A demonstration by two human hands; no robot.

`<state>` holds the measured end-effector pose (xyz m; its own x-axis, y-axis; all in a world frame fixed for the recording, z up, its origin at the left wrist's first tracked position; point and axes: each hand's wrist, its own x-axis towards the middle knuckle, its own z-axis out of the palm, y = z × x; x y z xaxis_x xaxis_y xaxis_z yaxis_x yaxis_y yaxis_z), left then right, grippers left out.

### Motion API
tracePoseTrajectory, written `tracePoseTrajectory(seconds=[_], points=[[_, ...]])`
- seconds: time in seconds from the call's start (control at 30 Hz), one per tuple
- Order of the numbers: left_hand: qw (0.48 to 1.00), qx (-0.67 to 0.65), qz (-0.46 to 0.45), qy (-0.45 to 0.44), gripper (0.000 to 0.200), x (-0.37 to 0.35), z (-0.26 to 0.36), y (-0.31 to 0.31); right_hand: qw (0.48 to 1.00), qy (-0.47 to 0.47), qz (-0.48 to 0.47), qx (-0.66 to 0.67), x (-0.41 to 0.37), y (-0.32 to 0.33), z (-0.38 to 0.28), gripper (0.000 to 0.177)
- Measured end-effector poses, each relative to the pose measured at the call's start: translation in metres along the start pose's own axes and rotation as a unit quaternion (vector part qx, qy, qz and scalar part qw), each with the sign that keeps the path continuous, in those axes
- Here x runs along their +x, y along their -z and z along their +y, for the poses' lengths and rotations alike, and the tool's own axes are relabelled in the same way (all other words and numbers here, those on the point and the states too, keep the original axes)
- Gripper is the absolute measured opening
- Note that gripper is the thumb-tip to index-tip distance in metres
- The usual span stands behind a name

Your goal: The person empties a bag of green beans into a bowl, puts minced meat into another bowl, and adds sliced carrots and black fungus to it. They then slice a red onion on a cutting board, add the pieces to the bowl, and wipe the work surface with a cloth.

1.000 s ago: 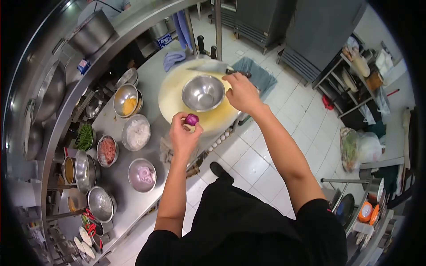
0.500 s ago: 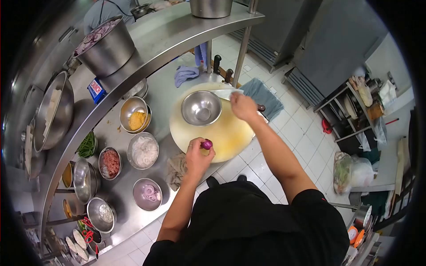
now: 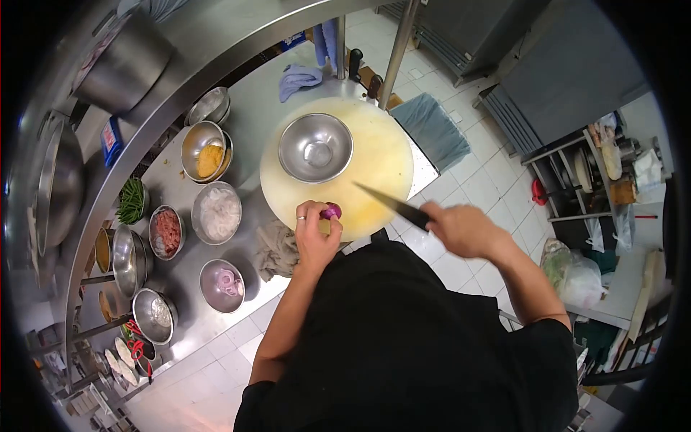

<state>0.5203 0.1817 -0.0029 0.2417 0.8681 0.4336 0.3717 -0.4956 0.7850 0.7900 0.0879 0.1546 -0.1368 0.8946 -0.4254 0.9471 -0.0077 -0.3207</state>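
My left hand (image 3: 317, 241) is closed around a small red onion (image 3: 331, 210), its purple side showing at the fingertips over the near edge of the round yellowish cutting board (image 3: 381, 144). In my right hand (image 3: 464, 229) is a knife (image 3: 392, 207) with a dark, pointed blade, its tip toward the board's middle. The hand grips it beyond the board's right edge, in the air. A metal bowl (image 3: 317, 146) stands on the far left part of the board, with nothing visible inside. Beside my left hand lies a crumpled brown cloth (image 3: 277, 252).
Left of the board, metal bowls hold white shreds (image 3: 217, 214), orange-yellow food (image 3: 209, 160), minced meat (image 3: 167, 232), green beans (image 3: 131, 201) and onion rings (image 3: 228, 282). A steel shelf (image 3: 180, 79) curves above them. A lined bin (image 3: 435, 133) stands beyond the board.
My right hand has come back from the board's far right edge, bringing the knife toward me. My left hand keeps the onion near the board's close edge. The view has shifted slightly.
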Motion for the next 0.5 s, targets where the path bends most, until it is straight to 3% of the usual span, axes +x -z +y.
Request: tracePoseTrajectory(seconds=[0.07, 0.5], points=[[1.000, 0.011, -0.001, 0.001, 0.027, -0.002, -0.002, -0.004, 0.998, 0.006, -0.058, -0.003, -0.004, -0.003, -0.017, 0.027], [0.997, 0.073, 0.012, -0.032, 0.025, -0.002, 0.005, -0.014, 0.981, 0.118, -0.078, -0.130, -0.003, 0.036, -0.036, 0.036]])
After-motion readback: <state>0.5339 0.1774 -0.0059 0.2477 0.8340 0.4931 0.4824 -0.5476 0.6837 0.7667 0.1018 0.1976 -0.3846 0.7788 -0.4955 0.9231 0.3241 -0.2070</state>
